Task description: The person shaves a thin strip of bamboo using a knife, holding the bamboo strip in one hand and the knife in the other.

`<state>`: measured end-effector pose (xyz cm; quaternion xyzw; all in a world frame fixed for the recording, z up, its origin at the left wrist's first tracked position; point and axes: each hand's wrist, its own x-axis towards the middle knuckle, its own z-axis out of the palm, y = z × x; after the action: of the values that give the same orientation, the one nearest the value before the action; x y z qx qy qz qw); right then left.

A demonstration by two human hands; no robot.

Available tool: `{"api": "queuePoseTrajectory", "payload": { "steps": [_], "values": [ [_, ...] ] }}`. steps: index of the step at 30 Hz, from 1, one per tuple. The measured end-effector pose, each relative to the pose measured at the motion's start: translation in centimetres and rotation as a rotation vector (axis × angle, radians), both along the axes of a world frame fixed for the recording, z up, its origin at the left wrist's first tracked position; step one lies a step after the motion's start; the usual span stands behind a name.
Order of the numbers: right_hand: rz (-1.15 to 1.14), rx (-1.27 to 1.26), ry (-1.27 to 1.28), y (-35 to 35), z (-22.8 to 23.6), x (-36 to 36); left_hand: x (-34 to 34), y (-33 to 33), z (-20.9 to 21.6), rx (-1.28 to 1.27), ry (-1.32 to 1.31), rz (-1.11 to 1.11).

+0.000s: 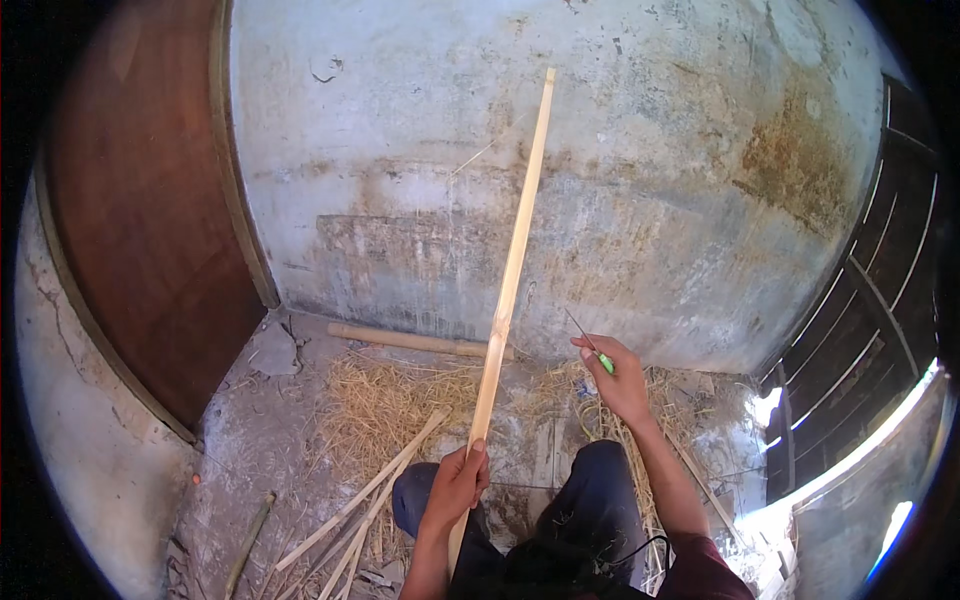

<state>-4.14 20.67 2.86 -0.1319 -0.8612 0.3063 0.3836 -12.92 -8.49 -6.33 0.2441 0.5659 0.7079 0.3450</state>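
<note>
A long, pale split bamboo strip (pixel 520 235) slants up and away from me, its far end raised in front of the wall. My left hand (pixel 458 488) is closed around its lower part, between my knees. Off to the right of the strip, my right hand (pixel 622 380) grips a knife (pixel 604 361) by its green handle. The thin blade points up and to the left and does not touch the bamboo. A fine sliver (pixel 487 148) shows against the wall, left of the strip's upper part.
Curly shavings (pixel 375 400) lie heaped on the floor ahead. A bamboo pole (pixel 400 339) lies along the wall's foot. Several split strips (pixel 365 490) rest at my left, near a greenish stick (pixel 250 545). A brown door (pixel 150 200) stands left, dark slatted boards (pixel 865 290) right.
</note>
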Motion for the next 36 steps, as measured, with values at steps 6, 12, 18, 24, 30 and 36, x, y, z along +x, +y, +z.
{"api": "queuePoseTrajectory", "payload": {
  "steps": [6, 12, 18, 24, 30, 36],
  "values": [
    [0.124, -0.315, -0.031, 1.5, 0.8, -1.6, -2.0, 3.1, 0.4, -0.028, -0.1, -0.067],
    [0.235, -0.786, 0.12, 4.0, 2.5, -6.0, -4.3, 5.9, 0.6, -0.113, -0.074, -0.129],
    [0.204, -0.807, 0.119, 7.4, 4.0, -9.8, -4.6, 9.5, 1.4, -0.197, 0.093, -0.09],
    [0.16, -0.763, 0.218, 10.3, 1.7, -6.7, -4.3, 11.0, 1.1, -0.338, 0.302, -0.208],
    [0.131, -0.688, 0.375, 9.2, -1.5, 0.7, -3.4, 10.9, -0.4, -0.254, 0.416, -0.426],
    [0.087, -0.652, 0.376, 3.1, -2.0, 4.7, -0.7, 9.9, 4.9, -0.177, 0.755, -0.276]
  ]
}}
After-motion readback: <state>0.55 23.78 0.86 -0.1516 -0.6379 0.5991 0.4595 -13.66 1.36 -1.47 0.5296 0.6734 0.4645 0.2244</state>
